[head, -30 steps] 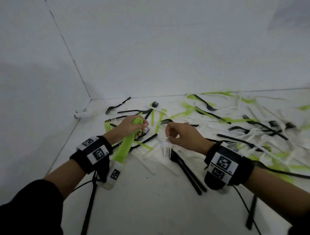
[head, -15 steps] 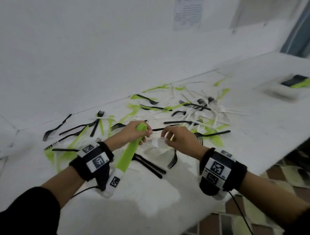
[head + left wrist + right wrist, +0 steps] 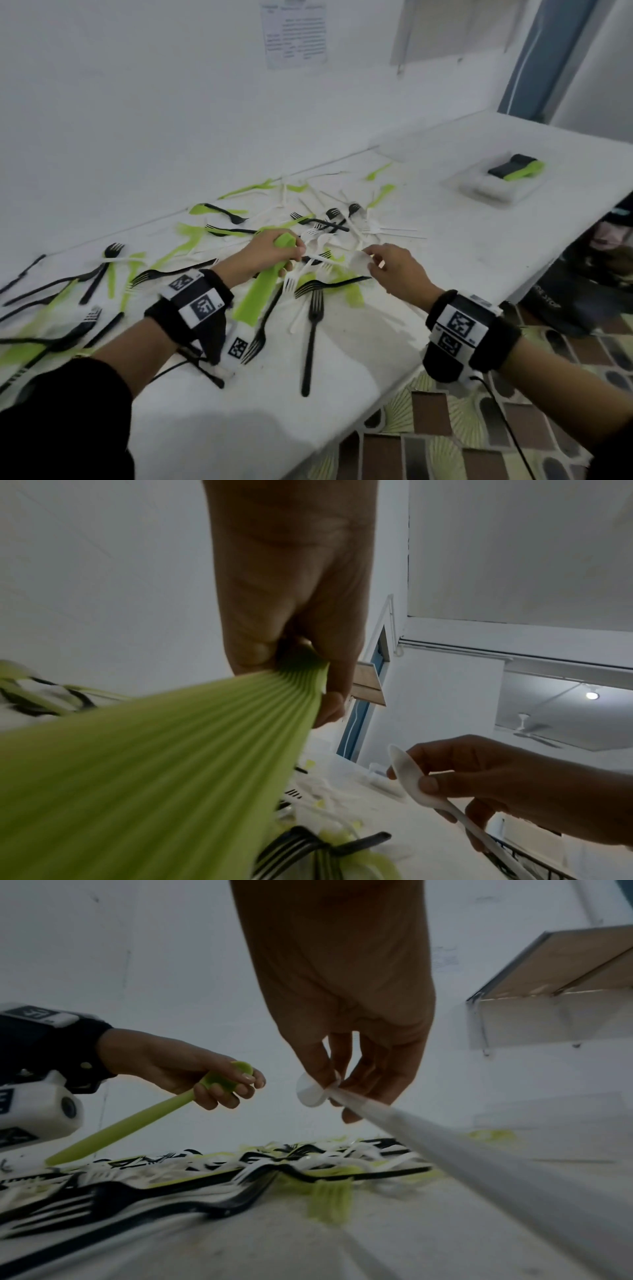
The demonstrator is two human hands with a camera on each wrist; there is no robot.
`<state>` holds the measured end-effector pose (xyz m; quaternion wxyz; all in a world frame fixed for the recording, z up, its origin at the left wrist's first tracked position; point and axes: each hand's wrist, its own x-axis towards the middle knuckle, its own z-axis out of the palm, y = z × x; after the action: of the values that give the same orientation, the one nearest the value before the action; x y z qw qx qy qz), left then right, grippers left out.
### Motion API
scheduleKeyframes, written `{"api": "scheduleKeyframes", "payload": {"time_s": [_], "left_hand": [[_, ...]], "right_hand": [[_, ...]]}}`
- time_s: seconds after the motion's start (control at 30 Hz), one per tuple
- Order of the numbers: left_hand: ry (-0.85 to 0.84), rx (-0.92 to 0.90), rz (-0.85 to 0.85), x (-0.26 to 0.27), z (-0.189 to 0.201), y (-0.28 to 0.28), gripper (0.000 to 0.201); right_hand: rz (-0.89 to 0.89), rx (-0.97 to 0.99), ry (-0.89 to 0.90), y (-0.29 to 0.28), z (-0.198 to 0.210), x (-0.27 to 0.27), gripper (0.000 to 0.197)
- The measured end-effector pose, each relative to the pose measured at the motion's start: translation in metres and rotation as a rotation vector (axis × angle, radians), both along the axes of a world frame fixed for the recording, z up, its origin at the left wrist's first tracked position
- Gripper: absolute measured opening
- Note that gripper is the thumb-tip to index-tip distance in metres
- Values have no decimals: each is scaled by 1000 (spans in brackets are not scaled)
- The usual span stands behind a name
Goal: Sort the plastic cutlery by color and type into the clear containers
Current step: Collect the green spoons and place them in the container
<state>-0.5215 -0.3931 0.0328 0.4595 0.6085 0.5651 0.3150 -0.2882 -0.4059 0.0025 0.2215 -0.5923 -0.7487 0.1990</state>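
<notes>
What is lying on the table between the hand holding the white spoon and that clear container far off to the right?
Mostly bare white table. In the head view, only a few white utensils lie near the right hand; nothing lies near the clear container.

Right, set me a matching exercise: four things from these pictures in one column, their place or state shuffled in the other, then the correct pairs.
Things
1. stack of green spoons
2. white spoon
3. clear container
4. long black fork

Place or state
A. lying flat on the table near its front edge
B. pinched by the right hand
C. at the far right of the table, holding black and green cutlery
D. gripped in the left hand

Pairs: 1-D, 2-B, 3-C, 4-A
</notes>
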Motion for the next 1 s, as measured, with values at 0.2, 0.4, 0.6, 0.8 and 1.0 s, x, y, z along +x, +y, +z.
{"api": "scheduleKeyframes", "payload": {"time_s": [0.2,0.4,0.6,0.8,1.0], "left_hand": [[8,19,-12,81,4,36,10],[22,16,-95,171,0,68,9],[27,24,-218,260,-3,112,7],[61,50,-326,344,-3,174,5],[69,54,-331,412,4,253,11]], "right_hand": [[-11,32,53,33,6,77,32],[-39,24,100,58,7,148,29],[-147,8,222,87,4,216,28],[-226,24,285,136,5,284,31],[-195,17,234,212,15,351,28]]}}
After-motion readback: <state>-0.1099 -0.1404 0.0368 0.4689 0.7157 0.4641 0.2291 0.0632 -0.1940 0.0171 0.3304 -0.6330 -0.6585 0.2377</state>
